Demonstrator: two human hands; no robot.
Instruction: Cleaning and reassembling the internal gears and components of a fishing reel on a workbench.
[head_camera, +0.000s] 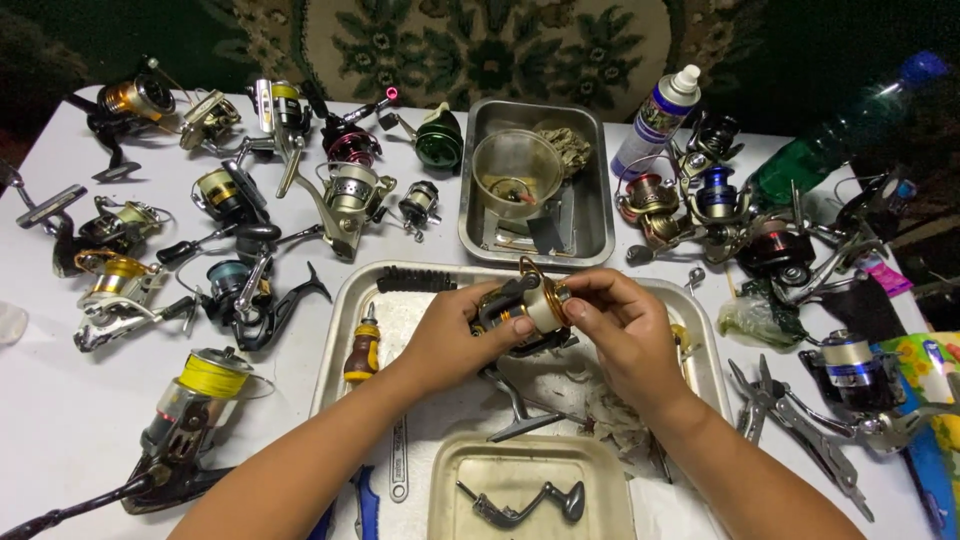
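Reel (525, 305), black with a gold spool, sits between both hands above the steel tray (345, 320); left hand (455, 335) grips its body from the left; right hand (615, 320) pinches the spool end, axis running left-right.

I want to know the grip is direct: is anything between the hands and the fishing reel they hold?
Nothing visible. The left hand and right hand both grip the fishing reel directly, above the metal tray.
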